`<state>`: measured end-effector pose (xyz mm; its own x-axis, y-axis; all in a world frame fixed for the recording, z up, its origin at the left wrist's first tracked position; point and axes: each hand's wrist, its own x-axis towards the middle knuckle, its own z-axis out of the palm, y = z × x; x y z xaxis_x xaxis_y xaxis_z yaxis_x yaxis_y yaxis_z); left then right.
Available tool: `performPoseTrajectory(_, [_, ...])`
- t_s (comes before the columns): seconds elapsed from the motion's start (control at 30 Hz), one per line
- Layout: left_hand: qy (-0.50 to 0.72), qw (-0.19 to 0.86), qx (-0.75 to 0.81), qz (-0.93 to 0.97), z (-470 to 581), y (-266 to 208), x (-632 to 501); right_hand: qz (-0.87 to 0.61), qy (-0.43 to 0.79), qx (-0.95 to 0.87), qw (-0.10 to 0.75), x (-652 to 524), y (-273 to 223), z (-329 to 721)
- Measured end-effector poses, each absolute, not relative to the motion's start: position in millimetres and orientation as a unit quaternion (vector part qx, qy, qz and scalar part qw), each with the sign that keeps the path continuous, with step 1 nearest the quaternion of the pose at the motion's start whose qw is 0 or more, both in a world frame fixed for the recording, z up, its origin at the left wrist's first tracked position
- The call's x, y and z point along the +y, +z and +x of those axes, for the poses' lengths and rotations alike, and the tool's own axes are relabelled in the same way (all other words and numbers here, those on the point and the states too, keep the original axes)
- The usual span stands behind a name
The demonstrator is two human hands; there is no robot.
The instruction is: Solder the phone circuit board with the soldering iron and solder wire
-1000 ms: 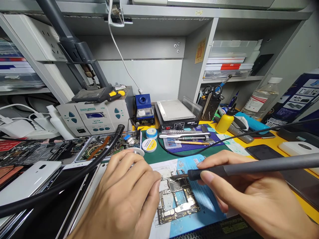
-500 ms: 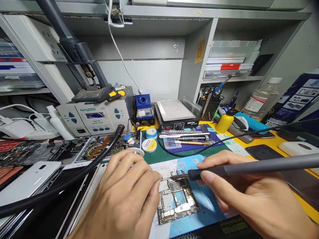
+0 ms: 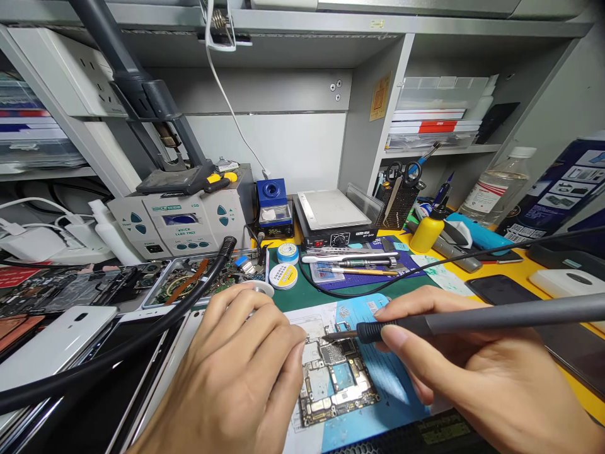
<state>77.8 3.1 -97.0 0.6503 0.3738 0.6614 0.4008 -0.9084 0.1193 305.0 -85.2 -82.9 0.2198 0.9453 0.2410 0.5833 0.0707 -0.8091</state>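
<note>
In my right hand [image 3: 466, 350] is a soldering iron [image 3: 491, 318], gripped between thumb and fingers near its black ribbed collar. Its tip points left and meets, or hovers just over, the upper part of a phone circuit board [image 3: 338, 397]; contact is too fine to tell. The board lies flat on a blue-and-white printed sheet [image 3: 392, 378]. My left hand [image 3: 246, 366] is closed beside the board's left edge, its fingers curled and their tips hidden. Behind those knuckles shows part of a round white spool-like piece [image 3: 263, 288]; whether the hand holds it I cannot tell.
A black hose [image 3: 142, 337] crosses the phones at left. The iron's cable [image 3: 449, 257] loops behind my right hand. Further back stand a soldering station [image 3: 274, 231], a hot plate [image 3: 335, 211], small round tins [image 3: 283, 276], hand tools and a yellow bottle [image 3: 426, 231].
</note>
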Motion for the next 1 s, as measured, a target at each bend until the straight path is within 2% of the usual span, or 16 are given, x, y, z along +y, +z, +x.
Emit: performPoseTrajectory(1.0, [-0.356, 0.017, -0.215, -0.909, 76.3, -97.7, 2.4, -0.638, 0.188, -0.614, 0.424, -84.3, -84.3, 307.0])
